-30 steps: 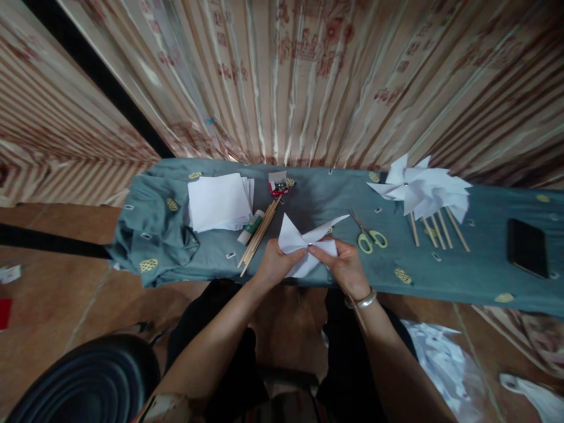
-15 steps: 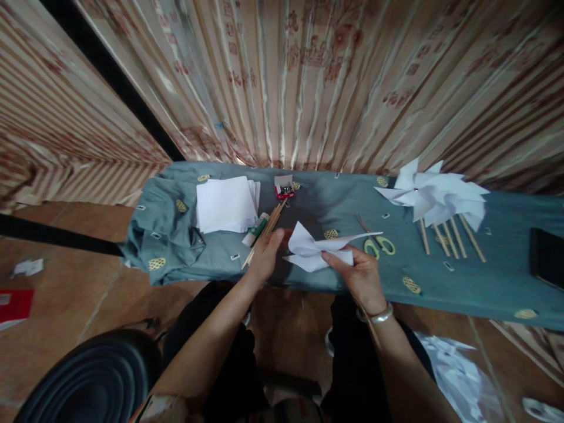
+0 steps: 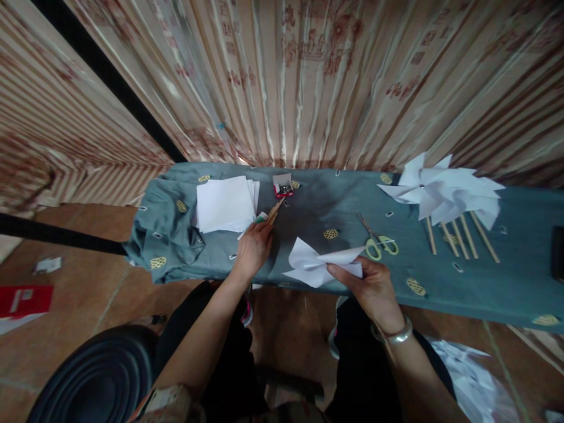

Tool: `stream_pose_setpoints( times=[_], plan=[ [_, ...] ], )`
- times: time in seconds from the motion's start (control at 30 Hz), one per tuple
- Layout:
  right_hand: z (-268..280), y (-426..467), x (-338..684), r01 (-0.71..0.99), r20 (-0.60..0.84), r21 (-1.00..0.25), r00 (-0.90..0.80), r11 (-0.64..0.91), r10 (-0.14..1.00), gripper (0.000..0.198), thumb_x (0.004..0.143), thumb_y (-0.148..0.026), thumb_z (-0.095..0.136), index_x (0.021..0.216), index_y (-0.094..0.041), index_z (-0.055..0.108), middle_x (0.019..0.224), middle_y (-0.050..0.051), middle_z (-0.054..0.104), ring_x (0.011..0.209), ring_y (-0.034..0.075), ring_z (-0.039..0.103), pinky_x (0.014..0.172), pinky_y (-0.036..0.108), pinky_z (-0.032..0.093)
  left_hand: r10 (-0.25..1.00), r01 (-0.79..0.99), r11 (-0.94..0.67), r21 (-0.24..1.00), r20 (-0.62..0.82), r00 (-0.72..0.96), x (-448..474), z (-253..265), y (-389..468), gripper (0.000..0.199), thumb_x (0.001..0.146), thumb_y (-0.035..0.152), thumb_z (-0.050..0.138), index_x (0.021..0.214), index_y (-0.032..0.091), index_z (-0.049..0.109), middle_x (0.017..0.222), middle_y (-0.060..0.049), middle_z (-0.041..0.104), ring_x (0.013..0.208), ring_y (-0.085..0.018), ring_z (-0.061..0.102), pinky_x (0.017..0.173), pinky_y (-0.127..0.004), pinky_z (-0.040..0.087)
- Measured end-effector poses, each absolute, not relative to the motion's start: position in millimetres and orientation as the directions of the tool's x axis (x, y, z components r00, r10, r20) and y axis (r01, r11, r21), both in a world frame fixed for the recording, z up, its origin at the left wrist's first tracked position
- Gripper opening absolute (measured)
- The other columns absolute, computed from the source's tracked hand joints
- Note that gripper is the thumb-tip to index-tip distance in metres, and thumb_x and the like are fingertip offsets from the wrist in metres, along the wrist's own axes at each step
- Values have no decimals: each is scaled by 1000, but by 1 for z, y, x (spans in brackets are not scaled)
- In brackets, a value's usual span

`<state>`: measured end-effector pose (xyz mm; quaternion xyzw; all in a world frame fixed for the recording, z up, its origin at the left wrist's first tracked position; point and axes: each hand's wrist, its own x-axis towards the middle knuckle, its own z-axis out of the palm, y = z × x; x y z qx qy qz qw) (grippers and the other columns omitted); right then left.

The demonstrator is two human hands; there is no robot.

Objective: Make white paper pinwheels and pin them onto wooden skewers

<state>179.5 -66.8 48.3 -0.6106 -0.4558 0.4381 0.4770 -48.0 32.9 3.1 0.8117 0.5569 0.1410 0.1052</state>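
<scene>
My right hand pinches a folded white paper pinwheel between thumb and fingers, above the front edge of the cloth-covered table. The pinwheel's blades fan out to the left, and no stick shows on it. On the left, my left hand is closed over a bunch of thin wooden sticks. It covers their lower ends, so how many it grips is hidden. A green and white glue stick lies partly under its fingers. Just past the sticks stands a small open red box of metal pins or tacks.
A stack of white paper lies at the left. Scissors with green handles are by my right hand. Several white pinwheels on sticks overlap at the right, near a dark object. A black round stool stands at lower left.
My left hand has left the pinwheel's side and moved left onto the wooden sticks. My right hand, still holding the pinwheel, has shifted slightly right and nearer to me.
</scene>
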Motion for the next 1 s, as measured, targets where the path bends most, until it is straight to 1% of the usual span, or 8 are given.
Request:
stream_pose_setpoints(
  times=[0.33,0.5,0.63,0.73,0.8,0.83,0.9,1.0],
  plan=[
    [50,-70,184,142,-90,-983,166,-114,982,15,68,-32,76,77,-21,77,66,1,71,55,13,57,51,24,46,939,878,-342,334,109,325,-41,0,35,30,86,12,51,113,13,65,119,-13,66,110,-27,62,95,-38,50],
    [52,-70,182,136,-62,-987,180,-88,982,15,67,-30,76,78,-20,77,66,1,72,55,14,58,51,24,47,966,902,-249,352,28,256,-38,1,39,25,87,17,52,107,15,67,105,-12,68,87,-23,67,76,-31,52],
    [52,-70,181,161,-39,-985,169,-66,985,13,68,-29,75,78,-21,77,64,-1,71,52,12,55,48,22,44,969,873,-224,434,3,247,-34,5,40,20,85,18,52,91,13,71,92,-10,68,78,-21,65,71,-30,49],
    [53,-72,179,190,-11,-981,181,-46,983,11,71,-29,74,77,-21,77,63,-1,70,51,11,53,47,21,42,971,692,-180,699,14,238,-27,10,36,16,80,22,58,82,13,71,83,-8,68,74,-19,63,68,-29,48],
    [56,-75,177,214,15,-976,201,-29,979,11,72,-27,73,80,-21,76,67,-1,71,53,12,56,48,22,43,976,426,-56,903,-41,213,-21,16,28,21,74,31,65,83,13,72,80,-7,69,71,-18,62,65,-27,48],
    [58,-77,176,229,32,-973,208,-17,978,11,73,-26,72,82,-21,76,71,0,73,57,13,58,50,22,45,972,278,43,959,-104,210,-17,19,24,23,70,33,69,82,13,72,75,-5,69,65,-16,61,60,-26,47],
    [61,-80,174,257,88,-966,196,36,977,11,76,-21,69,85,-22,75,82,1,74,67,15,64,57,24,49,940,45,225,973,-229,251,-8,27,15,29,62,36,76,81,14,72,67,-2,67,56,-12,56,53,-23,43],
    [64,-83,173,302,223,-939,165,166,961,14,79,-15,65,86,-23,74,93,3,74,85,18,68,75,29,53,880,-112,403,908,-351,321,3,38,4,31,56,35,82,77,14,72,66,-1,67,55,-11,57,51,-21,41]
  ],
)
